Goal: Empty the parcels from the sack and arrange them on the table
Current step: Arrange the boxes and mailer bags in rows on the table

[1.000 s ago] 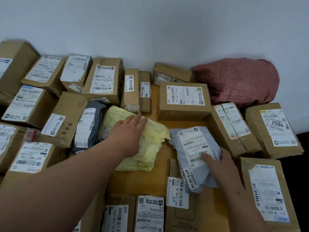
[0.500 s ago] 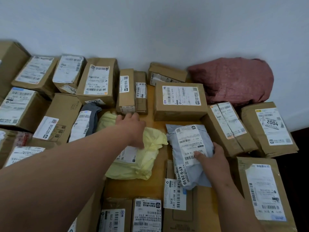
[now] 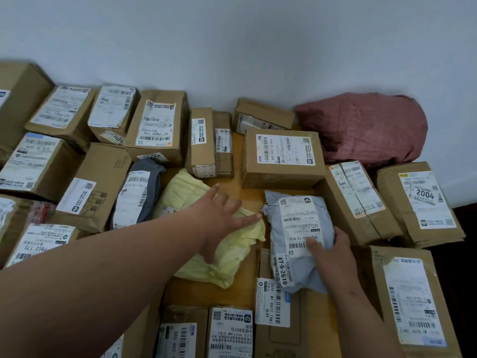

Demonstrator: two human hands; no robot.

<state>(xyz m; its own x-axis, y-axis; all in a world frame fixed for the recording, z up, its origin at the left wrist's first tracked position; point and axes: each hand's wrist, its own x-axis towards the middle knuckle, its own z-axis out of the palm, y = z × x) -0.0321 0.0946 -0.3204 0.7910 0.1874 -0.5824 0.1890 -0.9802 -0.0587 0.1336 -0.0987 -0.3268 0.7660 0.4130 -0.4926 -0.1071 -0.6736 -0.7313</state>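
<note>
A soft yellow parcel (image 3: 227, 257) lies in the middle of the wooden table (image 3: 247, 192). My left hand (image 3: 219, 218) lies flat on top of it with fingers spread and straight. Right of it lies a grey-blue poly mailer (image 3: 296, 210) with white labels. My right hand (image 3: 327, 250) holds the mailer at its right side, the thumb on its label and the fingers curled round its edge. The red sack (image 3: 364, 127) sits crumpled against the wall at the back right.
Several brown cardboard parcels ring the middle: a large box (image 3: 282, 157) behind the mailer, two flat ones (image 3: 361, 202) (image 3: 423, 202) at right, rows of boxes (image 3: 98, 187) at left, more (image 3: 229, 332) along the near edge. A dark grey mailer (image 3: 139, 192) lies left of the yellow parcel.
My left hand slid right and nearer across the yellow parcel, fingers now spread toward the mailer. My right hand moved up onto the mailer's label and took hold of its edge.
</note>
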